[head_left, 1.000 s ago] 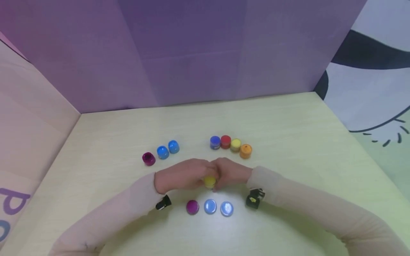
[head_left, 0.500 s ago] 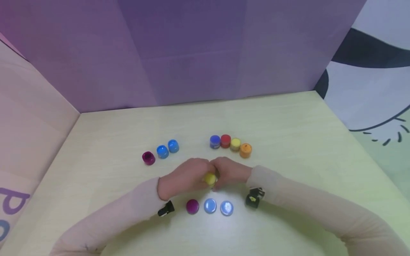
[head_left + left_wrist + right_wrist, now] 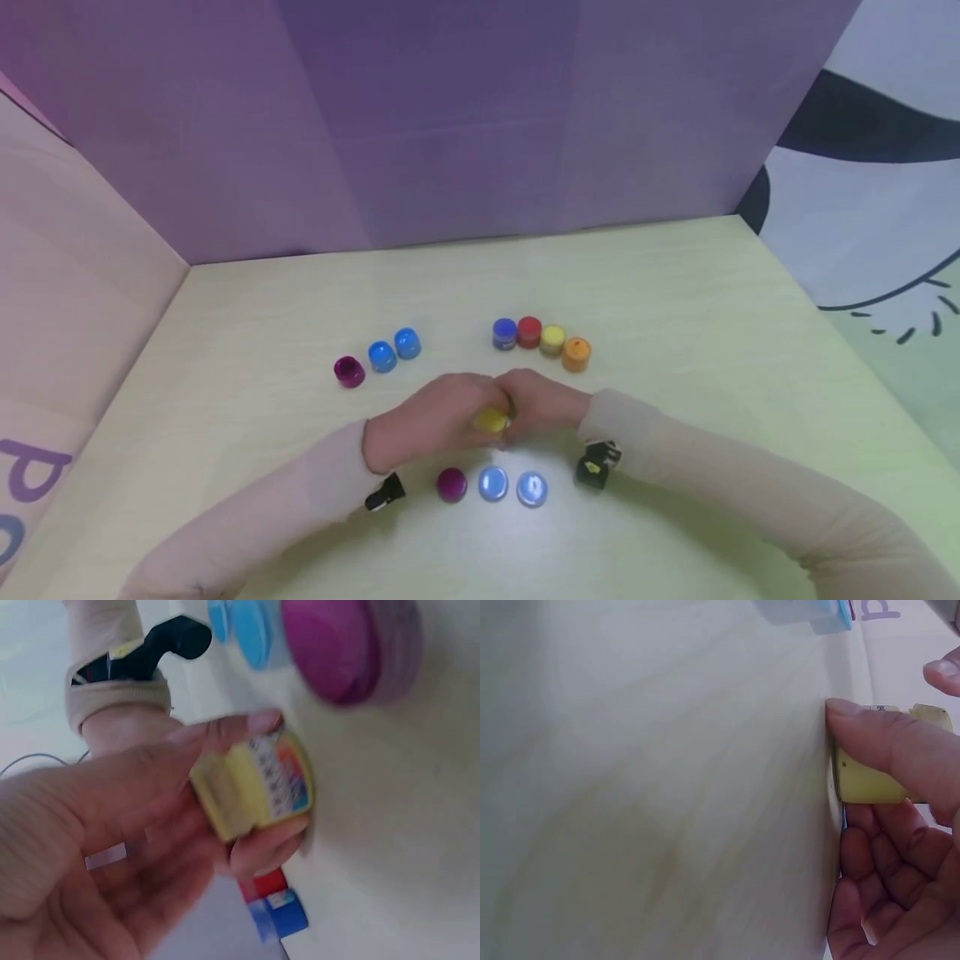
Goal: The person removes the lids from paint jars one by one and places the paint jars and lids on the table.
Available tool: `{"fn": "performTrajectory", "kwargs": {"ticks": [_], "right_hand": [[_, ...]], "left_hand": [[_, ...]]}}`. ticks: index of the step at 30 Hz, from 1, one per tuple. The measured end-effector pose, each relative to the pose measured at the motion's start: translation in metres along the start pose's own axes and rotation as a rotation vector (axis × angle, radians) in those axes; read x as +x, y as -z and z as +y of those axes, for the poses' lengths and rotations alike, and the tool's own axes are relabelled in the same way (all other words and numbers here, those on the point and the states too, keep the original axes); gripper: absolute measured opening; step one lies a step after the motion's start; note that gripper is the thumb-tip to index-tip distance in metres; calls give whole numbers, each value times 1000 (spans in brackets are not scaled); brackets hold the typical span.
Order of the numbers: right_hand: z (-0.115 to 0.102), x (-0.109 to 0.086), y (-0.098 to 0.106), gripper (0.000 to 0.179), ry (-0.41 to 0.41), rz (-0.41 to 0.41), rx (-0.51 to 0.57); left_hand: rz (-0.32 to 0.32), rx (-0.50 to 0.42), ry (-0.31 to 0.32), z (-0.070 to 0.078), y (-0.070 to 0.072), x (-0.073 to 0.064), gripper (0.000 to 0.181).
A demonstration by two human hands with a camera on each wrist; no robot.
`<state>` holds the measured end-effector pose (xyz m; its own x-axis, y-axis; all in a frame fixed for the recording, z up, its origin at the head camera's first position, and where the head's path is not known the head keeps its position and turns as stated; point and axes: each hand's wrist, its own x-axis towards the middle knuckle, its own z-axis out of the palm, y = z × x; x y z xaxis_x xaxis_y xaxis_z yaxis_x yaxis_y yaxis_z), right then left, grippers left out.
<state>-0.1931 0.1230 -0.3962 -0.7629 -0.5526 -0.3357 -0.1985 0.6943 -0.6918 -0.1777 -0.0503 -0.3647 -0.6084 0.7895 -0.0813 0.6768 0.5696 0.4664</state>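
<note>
A small yellow paint pot (image 3: 491,419) sits between my two hands, low over the table. My right hand (image 3: 540,400) holds it, thumb along one side and fingers along the other, as the left wrist view shows. A paper label covers part of the pot's side (image 3: 281,776). In the right wrist view a translucent yellow piece (image 3: 934,716) stands at the pot's end, apparently its lid. My left hand (image 3: 431,421) is beside that end, fingers loosely bent. One left fingertip (image 3: 941,669) is apart from the pot; the others are partly hidden.
Nearest me lie a purple round piece (image 3: 452,485) and two light-blue ones (image 3: 492,483) (image 3: 532,489). At back left stand hollow purple (image 3: 349,372) and blue cups (image 3: 382,357). Blue (image 3: 505,333), red (image 3: 529,332), yellow (image 3: 552,340) and orange (image 3: 577,354) pots form a row behind.
My left hand shifts and turns slightly around the yellow pot's end, and less of its yellow top shows now. The right hand stays nearly still, keeping its hold.
</note>
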Motion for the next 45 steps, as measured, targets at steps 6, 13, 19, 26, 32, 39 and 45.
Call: {"fn": "performTrajectory", "kwargs": {"ticks": [6,13,19,26,32,39,45], "right_hand": [[4,1,1,34,70,-22,76],[4,2,-1,37,56,-25,56],[1,0,-1,53,-7,3,3],[0,1,-2,41,-23,-2,-46],[0,2,-2,41,-6,-5,-62],[0,2,-1,46,-21,-12,-70],[0,2,-1,52,-30,4,-64]], "left_hand": [[-96,84,-220,-6,7,5,18],[-104,113,-219,-7,9,7,13],[-80,113,-78,-3,6,9,17],[3,52,96,3,-1,7,20],[35,26,134,5,-2,4,28],[37,8,179,7,-3,1,31],[62,13,178,8,0,1,30]]}}
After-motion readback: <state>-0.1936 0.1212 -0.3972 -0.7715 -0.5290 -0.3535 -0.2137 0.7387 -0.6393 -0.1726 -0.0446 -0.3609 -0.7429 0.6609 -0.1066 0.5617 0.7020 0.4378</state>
